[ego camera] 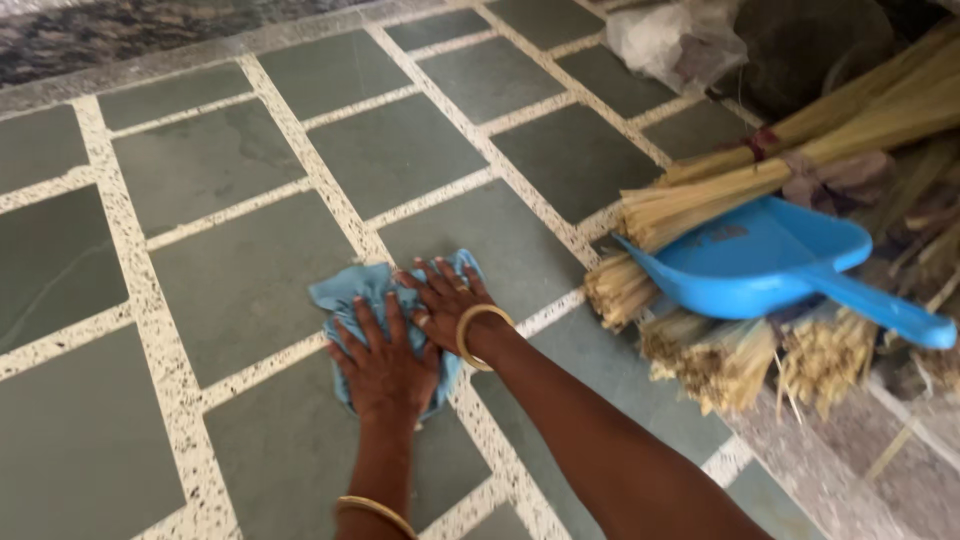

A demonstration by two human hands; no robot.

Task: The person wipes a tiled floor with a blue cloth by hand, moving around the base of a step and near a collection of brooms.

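A light blue cloth [350,290] lies flat on a floor of grey-green stone tiles [230,160] with speckled white joints. My left hand [385,365] presses down on the cloth's near part, fingers spread. My right hand [445,300] lies on the cloth's right side, just beyond the left hand, fingers spread too. Each wrist carries a gold bangle. Both arms reach forward from the bottom of the view.
To the right, straw brooms [720,190] lie bundled on the floor with a blue plastic dustpan [770,260] on top of them. A crumpled clear plastic bag [670,40] sits at the far right. A dark speckled stone strip [110,35] borders the tiles at the far left.
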